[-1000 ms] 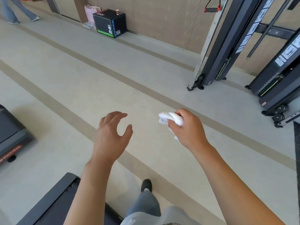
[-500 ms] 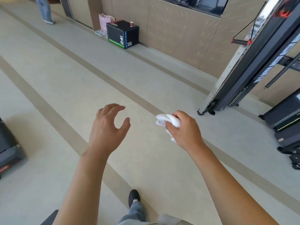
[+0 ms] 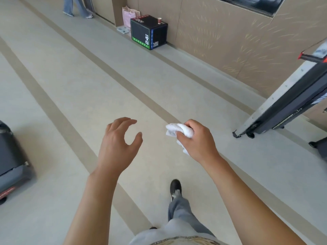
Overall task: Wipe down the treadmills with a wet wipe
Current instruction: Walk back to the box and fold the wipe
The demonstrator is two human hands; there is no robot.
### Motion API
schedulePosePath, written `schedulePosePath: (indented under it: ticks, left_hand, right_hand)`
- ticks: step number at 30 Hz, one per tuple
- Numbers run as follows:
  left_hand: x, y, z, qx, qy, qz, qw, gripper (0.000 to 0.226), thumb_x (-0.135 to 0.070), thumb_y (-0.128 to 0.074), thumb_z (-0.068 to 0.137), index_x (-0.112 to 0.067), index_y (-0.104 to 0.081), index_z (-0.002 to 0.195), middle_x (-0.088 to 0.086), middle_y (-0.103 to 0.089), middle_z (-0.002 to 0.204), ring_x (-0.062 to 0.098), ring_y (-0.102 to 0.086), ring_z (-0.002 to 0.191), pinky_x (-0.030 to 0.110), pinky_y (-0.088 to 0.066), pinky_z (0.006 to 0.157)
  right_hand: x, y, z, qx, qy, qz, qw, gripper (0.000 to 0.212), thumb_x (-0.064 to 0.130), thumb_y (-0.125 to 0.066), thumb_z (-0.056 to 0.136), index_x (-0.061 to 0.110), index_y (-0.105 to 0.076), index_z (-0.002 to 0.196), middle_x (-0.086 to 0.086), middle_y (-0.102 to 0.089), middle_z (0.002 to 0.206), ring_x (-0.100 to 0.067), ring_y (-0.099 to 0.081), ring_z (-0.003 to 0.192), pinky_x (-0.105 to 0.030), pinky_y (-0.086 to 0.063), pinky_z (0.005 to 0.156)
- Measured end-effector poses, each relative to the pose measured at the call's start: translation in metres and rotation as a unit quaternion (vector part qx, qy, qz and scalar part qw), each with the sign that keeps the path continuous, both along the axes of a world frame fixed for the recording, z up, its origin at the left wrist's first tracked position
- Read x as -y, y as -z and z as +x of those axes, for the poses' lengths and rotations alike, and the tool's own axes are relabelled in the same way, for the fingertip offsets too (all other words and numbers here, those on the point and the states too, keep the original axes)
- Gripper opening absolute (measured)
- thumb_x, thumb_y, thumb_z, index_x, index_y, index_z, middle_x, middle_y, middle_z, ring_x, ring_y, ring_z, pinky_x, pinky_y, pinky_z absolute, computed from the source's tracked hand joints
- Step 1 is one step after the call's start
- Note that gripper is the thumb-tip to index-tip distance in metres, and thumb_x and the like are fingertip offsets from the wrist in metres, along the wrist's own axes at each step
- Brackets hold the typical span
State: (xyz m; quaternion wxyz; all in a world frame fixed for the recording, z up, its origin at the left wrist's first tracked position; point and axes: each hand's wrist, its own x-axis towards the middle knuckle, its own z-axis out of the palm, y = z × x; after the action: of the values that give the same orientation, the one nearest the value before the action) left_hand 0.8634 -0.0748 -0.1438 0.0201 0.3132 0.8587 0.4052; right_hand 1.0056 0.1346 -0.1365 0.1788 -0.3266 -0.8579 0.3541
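Since the earlier frame the view has swung left and up: the black box [image 3: 149,31] has slid from the upper left toward the top centre, a treadmill [image 3: 12,161] has come further in at the left edge, and the hands have kept their pose. The wipe [image 3: 178,132], white and bunched, sits just right of centre, held in the air above the floor [image 3: 70,85]. The right hand [image 3: 198,140] grips it, fingers and thumb curled round it, with a fold sticking out to the left and another below the thumb. The left hand [image 3: 117,144] hangs beside it, near but apart, fingers loosely curled, thumb spread, holding nothing. Below, at the lower centre, a leg in grey trousers ends in a dark shoe [image 3: 175,187] on the floor. The treadmill's dark end shows at the left edge, well apart from the hands. At the right edge a black and grey machine frame [image 3: 286,105] leans on its base. The box stands against the wall with a small cup [image 3: 159,20] on top and a pink bag [image 3: 129,16] behind. Another person's legs [image 3: 77,6] show at the upper left.
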Motion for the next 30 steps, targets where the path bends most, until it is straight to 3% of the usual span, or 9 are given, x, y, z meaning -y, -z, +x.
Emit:
schedulePosePath:
  ticks: [13, 18, 25, 30]
  left_hand:
    - [-0.162, -0.001, -0.192, -0.018, -0.044, -0.022, 0.999, 0.038, -0.030, -0.071, 0.097, -0.024, -0.067, 0.135, -0.012, -0.058, 0.139, 0.016, -0.047, 0.132, 0.025, -0.035, 0.101]
    - [-0.234, -0.015, -0.261, -0.043, -0.060, -0.030, 0.997, 0.039, -0.031, -0.070, 0.097, -0.024, -0.067, 0.136, -0.010, -0.059, 0.139, 0.017, -0.047, 0.133, 0.027, -0.037, 0.100]
    - [-0.299, -0.012, -0.337, -0.037, -0.055, -0.050, 0.997, 0.040, -0.034, -0.068, 0.097, -0.026, -0.066, 0.136, -0.011, -0.058, 0.141, 0.015, -0.044, 0.134, 0.035, -0.045, 0.101]
    - [-0.341, -0.003, -0.405, -0.033, -0.048, -0.053, 0.997, 0.040, -0.034, -0.068, 0.097, -0.024, -0.067, 0.136, -0.010, -0.059, 0.141, 0.018, -0.047, 0.133, 0.032, -0.042, 0.103]
  right_hand:
    - [-0.182, 0.003, -0.207, -0.005, -0.039, -0.041, 0.998, 0.020, 0.039, -0.064, 0.085, 0.023, -0.052, 0.080, 0.004, -0.065, 0.079, -0.020, -0.072, 0.068, -0.050, -0.058, 0.054]
    - [-0.260, -0.013, -0.280, -0.023, -0.043, -0.009, 0.999, 0.021, 0.035, -0.065, 0.088, 0.022, -0.052, 0.078, 0.005, -0.063, 0.075, -0.011, -0.062, 0.058, -0.045, -0.057, 0.056]
    - [-0.323, -0.005, -0.356, -0.025, -0.045, 0.007, 0.999, 0.019, 0.034, -0.066, 0.089, 0.022, -0.054, 0.080, 0.007, -0.061, 0.079, -0.012, -0.061, 0.068, -0.042, -0.056, 0.061]
    - [-0.358, 0.006, -0.419, -0.018, -0.038, 0.000, 0.999, 0.019, 0.033, -0.067, 0.089, 0.023, -0.053, 0.079, 0.008, -0.062, 0.078, -0.011, -0.061, 0.067, -0.039, -0.054, 0.058]
